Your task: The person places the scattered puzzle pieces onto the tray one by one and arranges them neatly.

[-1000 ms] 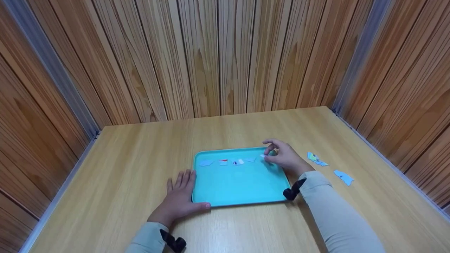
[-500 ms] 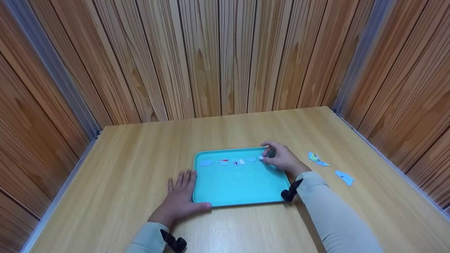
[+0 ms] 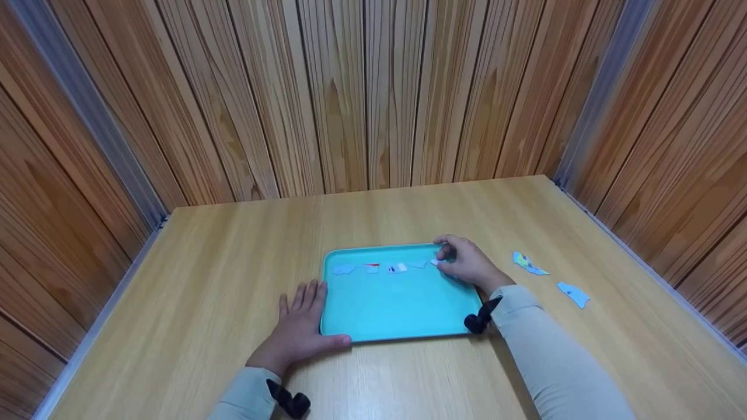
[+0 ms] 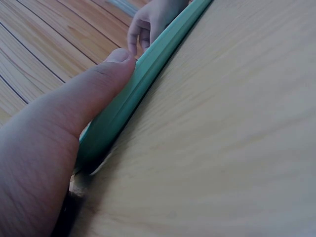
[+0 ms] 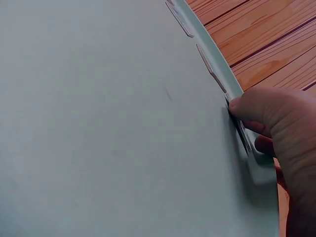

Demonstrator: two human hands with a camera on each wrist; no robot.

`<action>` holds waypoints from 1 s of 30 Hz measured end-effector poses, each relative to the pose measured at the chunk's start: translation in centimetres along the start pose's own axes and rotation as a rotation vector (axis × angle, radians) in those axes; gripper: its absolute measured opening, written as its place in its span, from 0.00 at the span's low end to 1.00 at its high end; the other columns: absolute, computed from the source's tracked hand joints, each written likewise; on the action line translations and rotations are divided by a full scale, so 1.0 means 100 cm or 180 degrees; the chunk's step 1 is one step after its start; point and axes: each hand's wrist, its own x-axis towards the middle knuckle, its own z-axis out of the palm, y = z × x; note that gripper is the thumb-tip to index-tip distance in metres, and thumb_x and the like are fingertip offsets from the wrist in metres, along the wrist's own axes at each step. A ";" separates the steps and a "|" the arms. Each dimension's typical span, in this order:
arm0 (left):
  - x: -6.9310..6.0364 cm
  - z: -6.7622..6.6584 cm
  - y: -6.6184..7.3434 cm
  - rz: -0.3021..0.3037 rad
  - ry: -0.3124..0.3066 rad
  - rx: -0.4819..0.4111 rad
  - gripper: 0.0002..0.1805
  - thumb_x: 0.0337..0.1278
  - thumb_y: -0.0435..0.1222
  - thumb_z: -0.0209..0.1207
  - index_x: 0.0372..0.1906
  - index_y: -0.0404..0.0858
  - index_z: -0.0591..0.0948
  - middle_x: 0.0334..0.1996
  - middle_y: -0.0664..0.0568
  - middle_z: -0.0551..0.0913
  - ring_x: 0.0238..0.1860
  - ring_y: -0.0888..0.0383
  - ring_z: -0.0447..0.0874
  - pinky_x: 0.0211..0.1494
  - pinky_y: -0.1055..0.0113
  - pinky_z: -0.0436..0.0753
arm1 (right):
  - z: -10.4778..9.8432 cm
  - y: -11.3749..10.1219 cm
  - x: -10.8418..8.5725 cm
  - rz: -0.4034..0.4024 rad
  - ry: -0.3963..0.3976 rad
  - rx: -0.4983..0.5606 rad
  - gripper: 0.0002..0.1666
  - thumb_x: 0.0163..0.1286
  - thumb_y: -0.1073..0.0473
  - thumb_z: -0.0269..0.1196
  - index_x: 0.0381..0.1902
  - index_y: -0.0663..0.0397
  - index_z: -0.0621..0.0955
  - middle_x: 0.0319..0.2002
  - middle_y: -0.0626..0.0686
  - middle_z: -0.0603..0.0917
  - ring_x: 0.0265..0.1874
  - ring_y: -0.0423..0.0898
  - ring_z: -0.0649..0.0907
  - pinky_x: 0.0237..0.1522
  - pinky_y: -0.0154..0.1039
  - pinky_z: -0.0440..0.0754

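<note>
Pinching a scrap [image 3: 435,262] in my right grip [image 3: 467,262], left grip [image 3: 303,329] spread; four scraps [image 3: 344,269] lie on tray [image 3: 397,309], two pieces [image 3: 573,294] remain right.

A person's right hand [image 3: 468,263] pinches a pale paper scrap [image 3: 434,262], partly hidden, near the far right corner of a rectangular turquoise tray [image 3: 402,309] lying flat on the bench [image 3: 222,262]. Inside, 4 scraps lie apart in a row near the far rim: from left, a blue piece [image 3: 344,269], a red-edged piece [image 3: 372,269], a white-patched piece [image 3: 401,268] and a light blue piece [image 3: 417,265]. Right of the tray, 2 more rest on the bench, a yellow-patterned scrap [image 3: 528,263] and an irregular blue scrap [image 3: 573,295]. The left hand [image 3: 303,328] touches the tray's near left corner.
</note>
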 end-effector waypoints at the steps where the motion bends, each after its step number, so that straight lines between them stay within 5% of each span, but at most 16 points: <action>1: 0.000 0.000 0.000 -0.0001 -0.0004 -0.0001 0.71 0.44 0.79 0.55 0.82 0.39 0.43 0.82 0.41 0.40 0.81 0.40 0.30 0.73 0.33 0.29 | 0.000 0.000 0.000 0.0003 0.0005 -0.0003 0.28 0.69 0.63 0.67 0.66 0.56 0.75 0.46 0.52 0.82 0.50 0.53 0.79 0.61 0.54 0.74; 18: 0.000 -0.001 0.002 -0.0064 -0.0043 0.0003 0.71 0.42 0.80 0.54 0.82 0.42 0.42 0.82 0.43 0.39 0.81 0.42 0.28 0.74 0.34 0.27 | -0.001 0.007 -0.005 -0.0140 0.0216 0.0244 0.28 0.69 0.63 0.68 0.65 0.57 0.75 0.48 0.54 0.83 0.54 0.55 0.79 0.64 0.57 0.71; 24: 0.000 -0.002 0.003 -0.0036 -0.0013 0.0005 0.71 0.43 0.79 0.55 0.82 0.40 0.43 0.82 0.41 0.40 0.81 0.40 0.29 0.74 0.33 0.27 | -0.015 0.013 -0.015 -0.0345 0.0381 0.0525 0.27 0.71 0.64 0.66 0.65 0.62 0.75 0.51 0.59 0.83 0.57 0.58 0.78 0.65 0.62 0.69; 30: -0.001 -0.001 0.002 -0.0045 -0.0030 -0.0018 0.71 0.43 0.79 0.55 0.82 0.41 0.42 0.82 0.42 0.39 0.81 0.41 0.28 0.73 0.33 0.27 | -0.032 0.027 -0.029 -0.0218 0.0507 0.0524 0.27 0.73 0.58 0.65 0.66 0.60 0.74 0.53 0.57 0.82 0.60 0.56 0.77 0.65 0.61 0.70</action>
